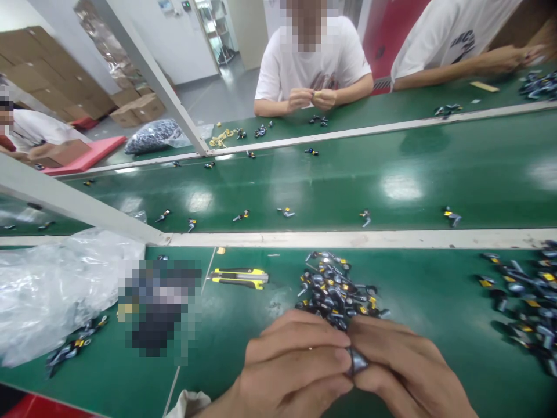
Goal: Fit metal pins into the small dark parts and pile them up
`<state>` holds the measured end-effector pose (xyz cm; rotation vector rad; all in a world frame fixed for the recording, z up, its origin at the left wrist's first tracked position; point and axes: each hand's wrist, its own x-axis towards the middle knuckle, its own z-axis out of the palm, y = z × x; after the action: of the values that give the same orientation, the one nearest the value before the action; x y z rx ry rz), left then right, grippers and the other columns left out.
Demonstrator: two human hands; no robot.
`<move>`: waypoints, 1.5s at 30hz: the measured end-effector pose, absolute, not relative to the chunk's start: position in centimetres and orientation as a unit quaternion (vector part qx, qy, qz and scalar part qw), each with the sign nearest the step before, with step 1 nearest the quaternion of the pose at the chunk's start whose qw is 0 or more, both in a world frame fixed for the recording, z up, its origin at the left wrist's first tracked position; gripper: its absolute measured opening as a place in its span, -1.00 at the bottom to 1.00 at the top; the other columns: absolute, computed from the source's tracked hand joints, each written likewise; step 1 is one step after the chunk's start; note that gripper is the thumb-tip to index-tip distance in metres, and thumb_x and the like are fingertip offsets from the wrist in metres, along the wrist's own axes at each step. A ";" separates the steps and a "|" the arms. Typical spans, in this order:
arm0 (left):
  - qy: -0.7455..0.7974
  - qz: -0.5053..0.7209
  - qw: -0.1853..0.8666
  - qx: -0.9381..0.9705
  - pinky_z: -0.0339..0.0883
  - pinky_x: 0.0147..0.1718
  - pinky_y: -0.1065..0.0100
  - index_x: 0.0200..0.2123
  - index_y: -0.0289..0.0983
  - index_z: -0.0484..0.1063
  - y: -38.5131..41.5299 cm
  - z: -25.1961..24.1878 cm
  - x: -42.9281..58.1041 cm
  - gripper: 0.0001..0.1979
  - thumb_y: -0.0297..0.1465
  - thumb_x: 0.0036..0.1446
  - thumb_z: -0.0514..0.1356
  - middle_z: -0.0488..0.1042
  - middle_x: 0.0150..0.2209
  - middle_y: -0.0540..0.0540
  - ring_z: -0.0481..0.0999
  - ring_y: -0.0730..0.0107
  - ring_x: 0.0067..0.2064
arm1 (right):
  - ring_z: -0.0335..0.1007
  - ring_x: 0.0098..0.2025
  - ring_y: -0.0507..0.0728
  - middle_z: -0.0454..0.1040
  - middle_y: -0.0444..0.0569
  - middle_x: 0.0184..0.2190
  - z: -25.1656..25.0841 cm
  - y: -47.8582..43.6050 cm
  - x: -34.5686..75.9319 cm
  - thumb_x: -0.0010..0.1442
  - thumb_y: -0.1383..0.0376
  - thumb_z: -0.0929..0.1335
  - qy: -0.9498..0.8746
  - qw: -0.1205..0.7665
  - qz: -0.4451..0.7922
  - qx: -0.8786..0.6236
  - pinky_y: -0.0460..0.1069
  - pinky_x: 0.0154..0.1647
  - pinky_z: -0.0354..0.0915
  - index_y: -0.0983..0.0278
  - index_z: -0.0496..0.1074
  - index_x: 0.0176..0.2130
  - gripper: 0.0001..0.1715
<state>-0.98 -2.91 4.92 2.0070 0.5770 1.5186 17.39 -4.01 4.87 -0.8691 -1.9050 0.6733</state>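
Near, over the green table (230,325): left hand (300,360) and right hand (400,363) pinch one shiny dark piece (359,361).
Farther: piled pieces (333,284), white rail (304,240) between table and belt (331,186).
Left: yellow knife (239,277), clear bag (56,284).

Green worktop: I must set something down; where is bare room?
Bare worktop shows between the middle pile of parts and the right-edge pile, and below the yellow cutter, beside the left hand. Crowded: the piles, the plastic bag, and where that hand meets the right hand around a metal part.
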 end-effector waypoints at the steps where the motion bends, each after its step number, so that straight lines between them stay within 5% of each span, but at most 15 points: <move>1: 0.215 0.560 0.275 0.752 0.64 -0.17 0.31 -0.16 -0.46 0.56 -2.9 4.9 -1.1 -0.88 -0.51 0.26 0.28 0.65 -0.20 -0.28 0.68 0.28 -0.21 | 0.36 -0.59 0.02 0.42 -0.14 -0.63 4.9 -4.0 17.5 0.48 0.14 0.22 -0.776 0.450 0.270 -0.351 -0.11 -0.52 0.27 0.23 0.34 -0.44 -0.53; 27: 0.211 0.557 0.271 0.756 0.64 -0.18 0.32 -0.15 -0.43 0.56 -3.0 4.9 -0.9 -0.88 -0.51 0.27 0.27 0.65 -0.20 -0.26 0.69 0.29 -0.21 | 0.40 -0.57 0.03 0.43 -0.15 -0.61 4.9 -4.2 17.4 0.45 0.07 0.25 -0.757 0.462 0.309 -0.343 -0.13 -0.50 0.31 0.22 0.39 -0.44 -0.53; 39: 0.266 0.556 0.271 0.740 0.62 -0.20 0.29 -0.08 -0.35 0.58 -3.0 4.6 -0.8 -0.83 -0.51 0.26 0.28 0.64 -0.20 -0.19 0.64 0.33 -0.21 | 0.46 -0.59 0.00 0.50 -0.17 -0.62 4.2 -4.8 16.3 0.48 0.09 0.22 -0.663 0.457 0.458 -0.375 -0.17 -0.48 0.37 0.22 0.41 -0.46 -0.47; 45: 0.287 0.550 0.269 0.737 0.57 -0.13 0.35 -0.40 -0.32 0.62 -3.7 3.6 0.1 -0.81 -0.34 0.24 0.34 0.58 -0.23 -0.14 0.64 0.37 -0.21 | 0.19 -0.60 -0.01 0.24 -0.24 -0.63 2.7 -6.0 15.4 0.52 0.06 0.08 -0.622 0.463 0.430 -0.463 -0.16 -0.57 0.19 0.21 0.20 -0.48 -0.43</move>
<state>0.09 -3.74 3.63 1.9862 0.7729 1.4830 15.41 -6.03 2.74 -1.1374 -1.5280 1.0565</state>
